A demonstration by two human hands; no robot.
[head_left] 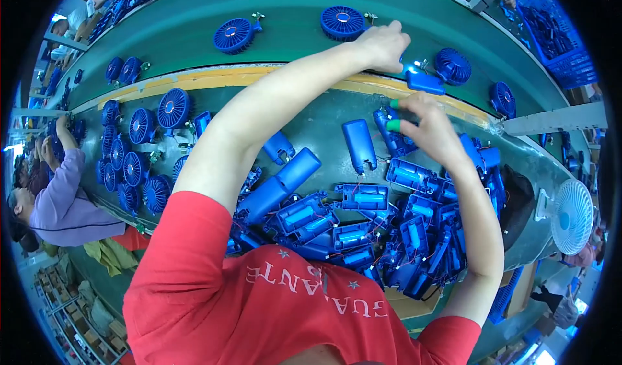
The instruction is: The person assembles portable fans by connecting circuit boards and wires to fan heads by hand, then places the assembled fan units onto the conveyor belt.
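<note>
My left hand (385, 46) reaches across over the green belt, its fingers curled closed; what they hold is hidden under them. Just to its right a blue handle piece (425, 83) lies beside a round blue fan head (453, 66), with a small bright light near it. Below, my right hand (433, 126) wears green finger covers on thumb and forefinger. Those two fingertips close on the upper end of a blue handle shell (397, 142). Left of it on the table is another smooth blue handle shell (359, 144).
Many open blue shells with wires and cylindrical cells (364, 197) pile up before me. Fan heads (138, 126) stand grouped at left; more ride the belt (285, 31) beyond a yellow edge strip (259, 74). At right are a metal post (556, 119) and white fan (571, 216). A co-worker (61, 203) works at left.
</note>
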